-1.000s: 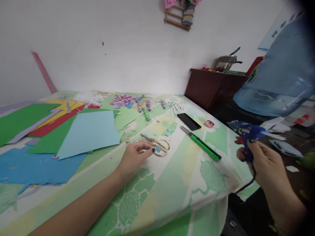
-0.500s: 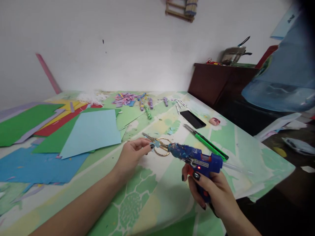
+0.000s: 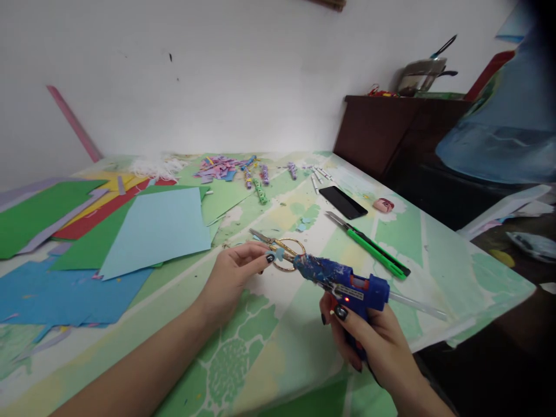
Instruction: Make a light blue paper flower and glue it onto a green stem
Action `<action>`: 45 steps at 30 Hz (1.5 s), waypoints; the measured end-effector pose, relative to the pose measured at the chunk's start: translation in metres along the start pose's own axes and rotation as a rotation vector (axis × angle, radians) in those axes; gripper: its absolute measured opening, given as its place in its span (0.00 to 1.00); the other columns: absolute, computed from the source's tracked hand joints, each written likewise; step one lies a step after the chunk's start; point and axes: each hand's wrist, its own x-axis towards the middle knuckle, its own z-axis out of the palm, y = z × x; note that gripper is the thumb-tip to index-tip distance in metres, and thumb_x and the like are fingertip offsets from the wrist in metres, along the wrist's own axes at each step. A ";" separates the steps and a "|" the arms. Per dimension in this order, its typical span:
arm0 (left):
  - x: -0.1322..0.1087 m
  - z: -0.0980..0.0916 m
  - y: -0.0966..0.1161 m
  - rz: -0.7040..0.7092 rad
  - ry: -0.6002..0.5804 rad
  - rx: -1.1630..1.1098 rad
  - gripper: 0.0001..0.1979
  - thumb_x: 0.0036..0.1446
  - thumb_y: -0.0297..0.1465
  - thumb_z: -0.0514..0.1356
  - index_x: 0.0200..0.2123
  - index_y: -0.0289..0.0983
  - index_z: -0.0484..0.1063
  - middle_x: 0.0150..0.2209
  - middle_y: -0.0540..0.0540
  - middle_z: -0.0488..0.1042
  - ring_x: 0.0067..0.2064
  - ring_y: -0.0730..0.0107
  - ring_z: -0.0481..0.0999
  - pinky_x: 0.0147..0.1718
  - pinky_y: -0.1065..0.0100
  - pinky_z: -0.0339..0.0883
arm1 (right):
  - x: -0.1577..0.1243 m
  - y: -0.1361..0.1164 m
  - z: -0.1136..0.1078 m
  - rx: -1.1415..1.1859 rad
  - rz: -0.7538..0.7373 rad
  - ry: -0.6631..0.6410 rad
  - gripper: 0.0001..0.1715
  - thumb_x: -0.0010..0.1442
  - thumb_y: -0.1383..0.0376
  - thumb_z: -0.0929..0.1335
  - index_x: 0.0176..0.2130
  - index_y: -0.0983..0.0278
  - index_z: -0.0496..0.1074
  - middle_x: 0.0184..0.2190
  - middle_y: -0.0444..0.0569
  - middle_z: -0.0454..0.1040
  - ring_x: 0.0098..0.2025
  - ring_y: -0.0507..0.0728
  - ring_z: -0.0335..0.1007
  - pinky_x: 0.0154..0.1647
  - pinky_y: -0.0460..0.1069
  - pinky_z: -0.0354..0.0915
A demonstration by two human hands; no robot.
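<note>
Between the thumb and fingers of my left hand (image 3: 237, 275) is a small light-blue paper piece (image 3: 279, 253). My right hand (image 3: 369, 336) is wrapped round the handle of a blue glue gun (image 3: 343, 279), whose small red light is lit. The gun's nozzle points left, close beside the paper piece. Gold-handled scissors (image 3: 299, 245) lie on the table behind the nozzle and my left fingertips, partly hidden by them. A clear glue stick (image 3: 419, 304) sticks out of the gun's back end.
Coloured sheets (image 3: 160, 229) cover the table's left side. A green cutter (image 3: 376, 253), a black phone (image 3: 343, 202) and a pink eraser (image 3: 384, 205) lie to the right. Farther back are paper strips (image 3: 219, 168), rolled paper pieces (image 3: 259, 191) and white pens (image 3: 321, 174).
The camera view has shifted slightly, so the background sits higher. The glue gun's nozzle has moved slightly left, nearer the paper piece. Both hands keep their holds.
</note>
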 end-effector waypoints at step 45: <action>-0.004 0.003 0.006 0.019 -0.075 0.034 0.03 0.43 0.30 0.66 0.26 0.39 0.79 0.36 0.46 0.73 0.38 0.66 0.69 0.36 0.68 0.61 | -0.007 0.009 0.001 0.070 0.017 0.015 0.18 0.56 0.52 0.65 0.29 0.65 0.63 0.13 0.37 0.54 0.13 0.45 0.49 0.12 0.42 0.45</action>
